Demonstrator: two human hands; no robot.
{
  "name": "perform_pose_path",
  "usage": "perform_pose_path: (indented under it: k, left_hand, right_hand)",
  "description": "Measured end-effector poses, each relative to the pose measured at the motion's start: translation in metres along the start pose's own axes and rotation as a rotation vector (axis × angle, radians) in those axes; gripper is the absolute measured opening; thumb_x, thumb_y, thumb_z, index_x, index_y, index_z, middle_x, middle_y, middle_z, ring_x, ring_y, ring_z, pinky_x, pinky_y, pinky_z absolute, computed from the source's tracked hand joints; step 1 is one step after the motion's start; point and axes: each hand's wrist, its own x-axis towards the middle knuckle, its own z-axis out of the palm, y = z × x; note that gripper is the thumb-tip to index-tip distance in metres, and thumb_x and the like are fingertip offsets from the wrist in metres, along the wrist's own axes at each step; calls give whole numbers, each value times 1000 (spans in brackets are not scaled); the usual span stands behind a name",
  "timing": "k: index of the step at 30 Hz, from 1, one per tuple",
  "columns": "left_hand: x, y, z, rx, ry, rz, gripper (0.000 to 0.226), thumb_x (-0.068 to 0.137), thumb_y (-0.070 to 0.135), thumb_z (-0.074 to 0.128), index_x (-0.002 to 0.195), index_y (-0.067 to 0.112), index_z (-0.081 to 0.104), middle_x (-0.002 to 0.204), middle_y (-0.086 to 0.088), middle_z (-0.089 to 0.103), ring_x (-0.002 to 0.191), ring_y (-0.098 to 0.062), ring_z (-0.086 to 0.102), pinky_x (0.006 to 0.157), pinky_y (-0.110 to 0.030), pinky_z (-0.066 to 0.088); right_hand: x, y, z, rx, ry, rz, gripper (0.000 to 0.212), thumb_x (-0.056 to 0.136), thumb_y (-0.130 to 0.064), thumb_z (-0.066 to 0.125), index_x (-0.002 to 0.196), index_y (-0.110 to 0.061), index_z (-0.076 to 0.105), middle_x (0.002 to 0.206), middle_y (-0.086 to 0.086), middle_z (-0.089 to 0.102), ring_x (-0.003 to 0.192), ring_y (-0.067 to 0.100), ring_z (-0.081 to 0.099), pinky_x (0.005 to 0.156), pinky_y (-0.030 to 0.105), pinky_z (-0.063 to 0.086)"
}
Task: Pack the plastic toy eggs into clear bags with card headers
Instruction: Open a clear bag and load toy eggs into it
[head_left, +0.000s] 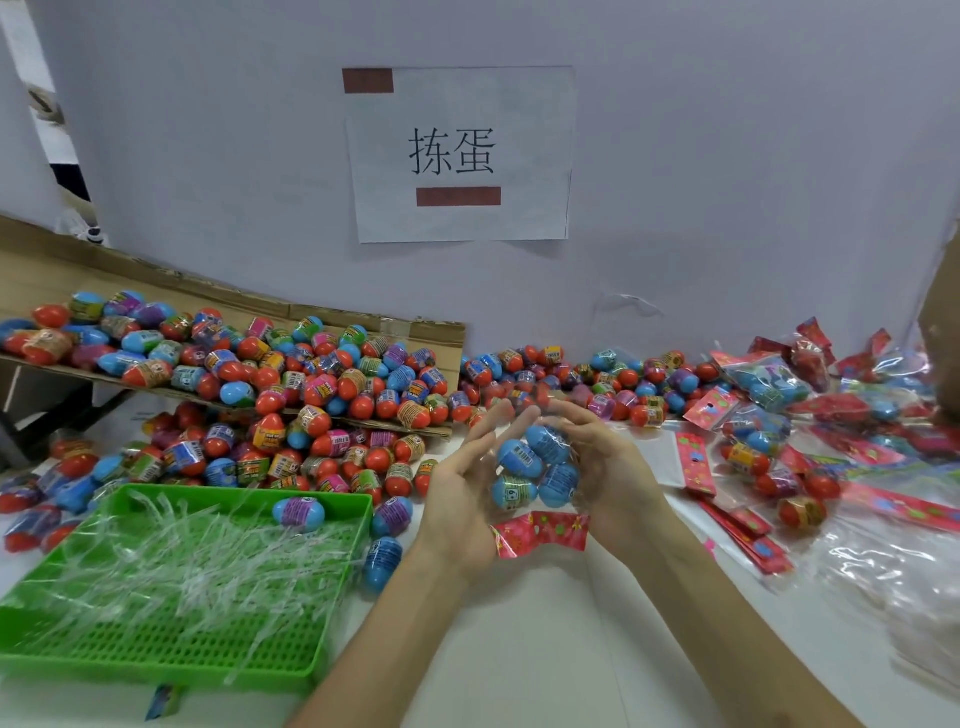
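both hands up over the table now, and between them the clear bag (537, 470) with four blue toy eggs inside, card header (543, 540) hanging at the bottom, mouth end downward, so the palms look to be squeezing the eggs snug and steadying the load before it gets closed or set aside, that's my read; left hand (462, 493) has fingers straight and flat against the bag's side, pressing, while the right hand (608, 467) cups it with fingers bent round the far side, tips a bit blurred; behind them a big heap of loose eggs (311, 395) spills off a sheet of cardboard (363, 322), finished packs (769, 384) pile up on the right near flat empty bags (693, 462), and the green tray (234, 491) full of clear plastic strips sits left, a stray blue egg (382, 564) just beside it, close under the left wrist and easy to knock
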Motion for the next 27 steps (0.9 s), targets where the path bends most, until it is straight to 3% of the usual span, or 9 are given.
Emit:
perform_pose_path:
  k: [2, 4, 6, 8, 11, 14, 20, 24, 27]
  left_hand:
    - [0, 0, 1, -63, -3, -6, 42, 88, 29, 56, 129, 23, 63, 127, -3, 74, 111, -24, 74, 73, -36, 63]
    - [-1, -2, 0, -96, -13, -18, 26, 95, 25, 52, 109, 22, 73, 126, -7, 74, 109, -27, 74, 72, -37, 63]
    - [-2, -1, 1, -89, -36, -10, 30, 96, 24, 49, 82, 25, 76, 128, -9, 73, 110, -29, 74, 73, -37, 63]
    - [-3, -1, 1, -33, -86, 18, 29, 94, 27, 49, 73, 25, 69, 133, -7, 70, 116, -29, 71, 79, -37, 63]
    - [-2, -1, -1, -42, -122, 13, 34, 100, 25, 41, 71, 21, 60, 137, -12, 67, 121, -30, 68, 86, -41, 62]
    - [-1, -2, -1, -89, -108, -29, 47, 109, 21, 29, 71, 17, 56, 136, -17, 67, 121, -34, 68, 89, -47, 61]
    - [-2, -1, 2, -102, -77, -65, 43, 111, 21, 29, 75, 17, 52, 133, -20, 68, 120, -36, 68, 90, -48, 61]
    - [-1, -2, -1, -71, -11, -74, 46, 110, 25, 32, 73, 19, 58, 134, -19, 67, 121, -36, 67, 105, -52, 52]
    - [-1, 1, -1, -76, -17, -71, 38, 109, 41, 38, 95, 16, 63, 132, -16, 69, 120, -33, 69, 103, -48, 53]
  right_hand:
    - [0, 1, 0, 39, 6, 10, 29, 98, -11, 50, 95, -21, 77, 98, 4, 76, 85, 18, 73, 71, 33, 58]
    - [-1, 0, 1, 56, 0, -6, 32, 94, -12, 52, 77, -23, 76, 90, 1, 74, 79, 16, 72, 69, 32, 57]
    - [-2, -1, 0, 63, -39, -28, 28, 88, -13, 54, 68, -22, 72, 89, 1, 72, 80, 16, 71, 69, 32, 57]
    - [-2, -1, -1, 84, -78, -41, 29, 86, -11, 51, 63, -20, 66, 92, 2, 71, 84, 18, 70, 73, 34, 56]
    - [-2, -2, -2, 147, -120, -51, 24, 81, -8, 49, 62, -16, 60, 92, 6, 68, 88, 21, 65, 79, 36, 55]
    - [-4, -3, 1, 189, -168, -65, 16, 76, -8, 49, 63, -13, 55, 89, 6, 66, 85, 18, 68, 73, 34, 59]
    - [-5, -6, 2, 216, -238, -101, 14, 78, -5, 47, 65, -10, 44, 92, 9, 60, 92, 20, 63, 83, 34, 57]
    - [-4, -8, 0, 105, -260, -123, 13, 80, -4, 45, 67, -9, 44, 97, 11, 57, 97, 24, 59, 79, 34, 58]
    - [-4, -8, 0, 99, -281, -129, 21, 83, -3, 43, 64, -10, 48, 97, 10, 58, 104, 25, 57, 90, 39, 53]
